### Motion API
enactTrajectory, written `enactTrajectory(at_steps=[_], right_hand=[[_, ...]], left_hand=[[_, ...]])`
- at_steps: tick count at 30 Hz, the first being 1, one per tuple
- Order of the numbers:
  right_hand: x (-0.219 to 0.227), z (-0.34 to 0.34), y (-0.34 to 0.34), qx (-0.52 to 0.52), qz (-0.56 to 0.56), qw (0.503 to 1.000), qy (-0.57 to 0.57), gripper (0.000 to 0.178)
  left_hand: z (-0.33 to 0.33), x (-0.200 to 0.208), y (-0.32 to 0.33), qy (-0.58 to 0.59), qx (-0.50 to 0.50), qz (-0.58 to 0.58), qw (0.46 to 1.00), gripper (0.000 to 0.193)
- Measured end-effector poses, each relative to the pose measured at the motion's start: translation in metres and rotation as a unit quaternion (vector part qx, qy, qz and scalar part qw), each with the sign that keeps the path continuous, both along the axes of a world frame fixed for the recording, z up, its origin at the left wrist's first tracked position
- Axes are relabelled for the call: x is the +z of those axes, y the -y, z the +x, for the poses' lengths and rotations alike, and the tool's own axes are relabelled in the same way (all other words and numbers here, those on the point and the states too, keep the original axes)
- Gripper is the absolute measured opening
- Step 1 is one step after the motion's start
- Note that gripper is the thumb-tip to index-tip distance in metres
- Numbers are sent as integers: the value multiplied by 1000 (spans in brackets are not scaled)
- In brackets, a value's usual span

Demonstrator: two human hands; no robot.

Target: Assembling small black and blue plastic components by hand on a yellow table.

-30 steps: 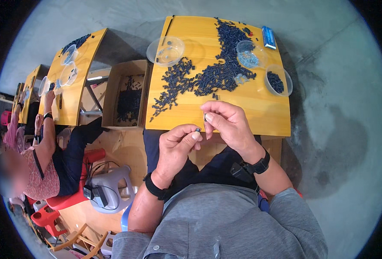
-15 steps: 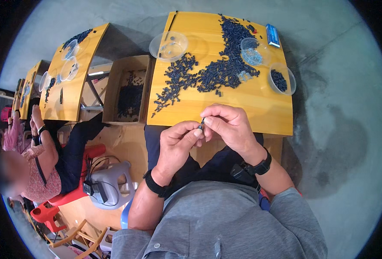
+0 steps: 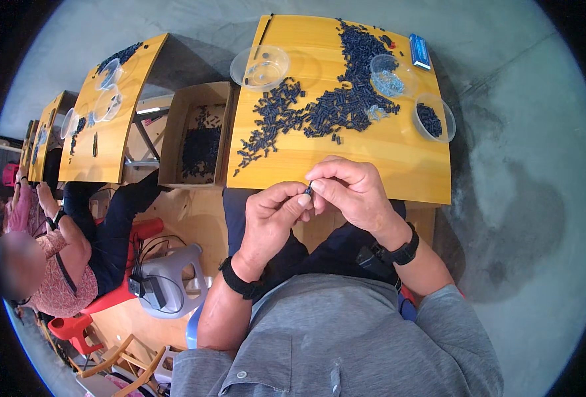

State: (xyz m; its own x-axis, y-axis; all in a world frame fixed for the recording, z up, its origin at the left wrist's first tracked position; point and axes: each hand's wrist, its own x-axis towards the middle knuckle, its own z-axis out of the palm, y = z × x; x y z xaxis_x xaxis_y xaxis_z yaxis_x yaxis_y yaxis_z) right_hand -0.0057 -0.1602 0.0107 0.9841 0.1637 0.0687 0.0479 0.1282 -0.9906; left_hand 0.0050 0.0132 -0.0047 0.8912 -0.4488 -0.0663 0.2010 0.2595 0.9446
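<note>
Between both hands, just off the table's near edge, is a small black part [image 3: 309,189]. My left hand [image 3: 271,215] pinches its lower end between thumb and index finger. Thumb and index finger of my right hand [image 3: 354,192] are pressed together at its upper end; whether they grip a separate tiny piece is too small to tell. Beyond the hands, a large heap of short black cylindrical parts [image 3: 338,109] spreads over the yellow table [image 3: 372,173]. A clear tub [image 3: 451,124] at the right edge holds more black parts.
A clear tub with small bluish pieces [image 3: 387,83] stands within the heap. Another clear tub [image 3: 240,66] sits far left, a blue box [image 3: 419,51] far right. A cardboard box [image 3: 167,155] with black parts stands left of the table. A person [image 3: 61,278] sits farther left.
My two hands' fingertips stay together, and the black part between them is slightly turned. The person on the left has shifted their arms a little.
</note>
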Motion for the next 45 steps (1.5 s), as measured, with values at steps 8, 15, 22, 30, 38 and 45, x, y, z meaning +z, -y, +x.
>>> enactTrajectory(at_steps=[8,15,22,30,38,45], right_hand=[[7,2,3,17,-35,999,29,10],[12,3,4,44,-52,997,34,9],[5,3,4,31,-130,982,133,8],[1,-1,11,38,-44,994,97,10],[6,1,14,42,7,997,72,10],[4,1,13,43,23,998,38,9]], left_hand=[[0,-5,-3,-50,-20,-14,998,11],[-3,-3,-2,-90,-27,-54,994,11],[-5,1,-3,-154,-40,-85,984,12],[-3,0,2,-101,-57,-69,991,13],[-4,3,6,-68,-25,-47,996,12],[-2,6,7,-57,-42,-28,997,12]])
